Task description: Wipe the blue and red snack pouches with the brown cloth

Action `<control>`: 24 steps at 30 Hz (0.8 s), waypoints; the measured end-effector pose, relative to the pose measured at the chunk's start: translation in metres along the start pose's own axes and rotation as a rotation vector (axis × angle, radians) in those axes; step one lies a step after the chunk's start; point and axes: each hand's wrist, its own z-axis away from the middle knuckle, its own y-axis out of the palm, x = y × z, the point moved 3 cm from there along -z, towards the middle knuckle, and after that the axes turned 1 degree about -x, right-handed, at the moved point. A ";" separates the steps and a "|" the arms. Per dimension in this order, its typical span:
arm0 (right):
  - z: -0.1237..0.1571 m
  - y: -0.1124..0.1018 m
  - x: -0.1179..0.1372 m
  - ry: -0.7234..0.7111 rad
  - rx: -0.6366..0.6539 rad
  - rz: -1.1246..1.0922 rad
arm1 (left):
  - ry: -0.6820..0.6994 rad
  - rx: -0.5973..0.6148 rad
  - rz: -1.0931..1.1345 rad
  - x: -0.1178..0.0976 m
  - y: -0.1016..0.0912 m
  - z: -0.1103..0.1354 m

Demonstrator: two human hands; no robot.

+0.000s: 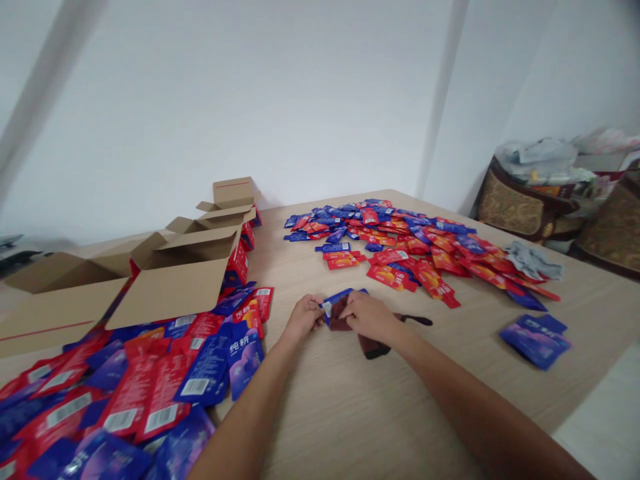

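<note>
Near the middle of the table, a small blue pouch (pixel 327 307) lies flat. My left hand (pixel 304 315) is closed at its left edge, fingertips pinching the pouch. From the other side, my right hand (pixel 369 315) has its fingers bunched on a dark reddish-brown piece, apparently cloth (pixel 339 319), which lies over part of the pouch. Just below that hand sits a brown object with a black end (pixel 374 347); its kind is unclear, and the hand partly hides it. A black strap (pixel 419 320) sticks out to the right of my wrist.
Red and blue pouches (pixel 195 353) cover the table's left front, beside several open cardboard boxes (pixel 170 283). Another heap of pouches (pixel 400 233) spreads across the back right, with a grey cloth (pixel 534 260) at its edge. A blue pouch (pixel 535 340) lies alone at right.
</note>
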 end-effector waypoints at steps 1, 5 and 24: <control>-0.002 -0.005 -0.018 0.106 -0.009 0.034 | 0.002 0.004 0.000 -0.001 0.000 0.001; 0.001 -0.027 -0.055 0.390 -0.228 0.197 | 0.031 0.007 -0.002 -0.001 0.002 0.002; -0.006 0.004 -0.048 0.228 -0.278 0.272 | 0.537 0.135 -0.447 -0.006 0.001 0.012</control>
